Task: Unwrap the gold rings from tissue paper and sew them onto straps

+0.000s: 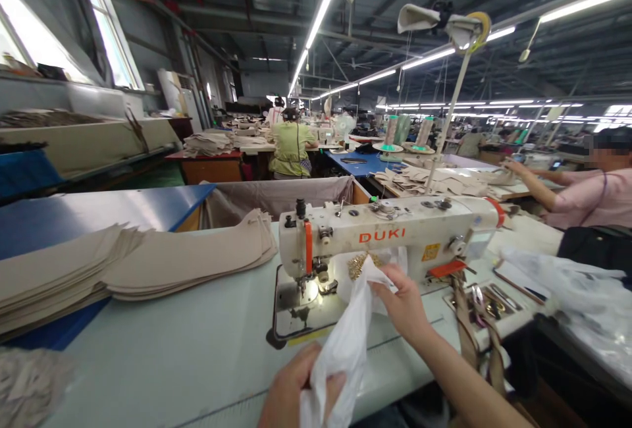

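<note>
While the left hand (291,392) is closed around the lower end of a white plastic bag (345,342), the right hand (402,303) pinches its upper edge, so the bag hangs stretched between them just in front of the DUKI sewing machine (395,230). Gold-coloured metal pieces (363,263) show near the bag's top. Stacks of beige cut fabric (187,257) lie on the pale table (197,349) to the left, and a seated co-worker (592,191) reaches over the next table on the right
</note>
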`<action>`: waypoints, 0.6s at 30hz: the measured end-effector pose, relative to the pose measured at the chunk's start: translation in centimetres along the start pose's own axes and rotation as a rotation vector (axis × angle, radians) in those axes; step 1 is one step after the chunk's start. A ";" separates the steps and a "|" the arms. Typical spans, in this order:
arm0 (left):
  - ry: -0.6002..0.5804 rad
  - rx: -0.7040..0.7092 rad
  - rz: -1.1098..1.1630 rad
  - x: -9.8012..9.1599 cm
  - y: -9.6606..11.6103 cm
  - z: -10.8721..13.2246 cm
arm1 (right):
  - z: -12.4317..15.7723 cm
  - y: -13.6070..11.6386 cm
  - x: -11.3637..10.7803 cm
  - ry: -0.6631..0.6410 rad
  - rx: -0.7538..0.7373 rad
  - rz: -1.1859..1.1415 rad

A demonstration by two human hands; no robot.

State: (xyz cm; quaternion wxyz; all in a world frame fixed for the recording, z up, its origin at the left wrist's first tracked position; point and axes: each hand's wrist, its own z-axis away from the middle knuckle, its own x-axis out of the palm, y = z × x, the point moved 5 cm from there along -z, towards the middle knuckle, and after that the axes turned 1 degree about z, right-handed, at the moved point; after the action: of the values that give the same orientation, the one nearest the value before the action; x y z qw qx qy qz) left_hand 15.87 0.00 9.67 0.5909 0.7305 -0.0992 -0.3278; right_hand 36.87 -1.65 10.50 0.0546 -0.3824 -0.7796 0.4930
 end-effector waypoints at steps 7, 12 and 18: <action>0.106 0.120 0.061 3.5 2.9 -5.2 | -3.5 2.7 -2.3 0.100 0.000 0.188; 0.159 0.063 0.112 5.2 2.8 -7.6 | -4.2 4.1 -2.1 0.120 0.031 0.125; 0.170 -0.010 0.233 6.4 2.1 -9.7 | -2.2 4.5 -3.3 0.147 0.005 0.049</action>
State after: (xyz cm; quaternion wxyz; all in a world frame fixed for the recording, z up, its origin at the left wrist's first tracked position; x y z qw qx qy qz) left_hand 27.06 3.75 10.16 0.6348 0.7361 -0.1315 -0.1945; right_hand 42.62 -1.24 8.95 0.1006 -0.4362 -0.7627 0.4669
